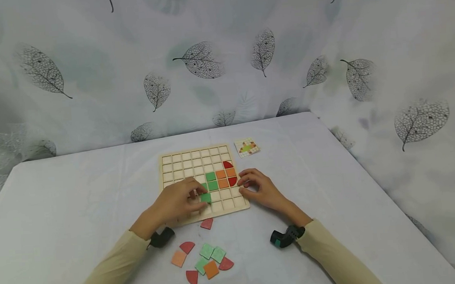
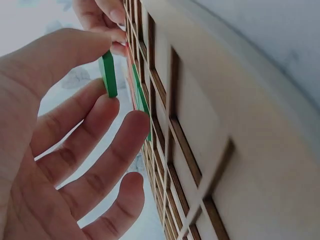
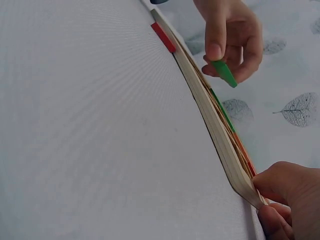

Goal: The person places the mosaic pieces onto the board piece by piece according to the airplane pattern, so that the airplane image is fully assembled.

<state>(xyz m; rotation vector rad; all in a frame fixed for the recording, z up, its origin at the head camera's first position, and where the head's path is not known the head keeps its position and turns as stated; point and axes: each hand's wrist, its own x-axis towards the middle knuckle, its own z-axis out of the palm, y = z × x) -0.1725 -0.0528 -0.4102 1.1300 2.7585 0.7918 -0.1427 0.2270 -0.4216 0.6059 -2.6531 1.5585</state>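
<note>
My left hand [image 1: 176, 200] pinches a green square tile [image 2: 108, 75] between thumb and fingertips, tilted over the wooden grid board [image 1: 228, 204]. The fingers of my right hand [image 1: 262, 190] grip the board's right edge, beside a red quarter-round tile [image 1: 233, 181]. In the grid, green square tiles [image 1: 213, 186] lie left of orange square tiles [image 1: 223, 183], with another red quarter-round tile [image 1: 227, 164] above them. My left hand hides part of the board's lower left in the head view.
Several loose green, orange and red tiles lie in front of the board, among them an orange square [image 1: 211, 270]. A single red tile [image 1: 207, 223] is close to its front edge. Beyond the back right corner lies a small pattern card [image 1: 246, 147]. A white cloth [image 1: 79, 212] covers the table.
</note>
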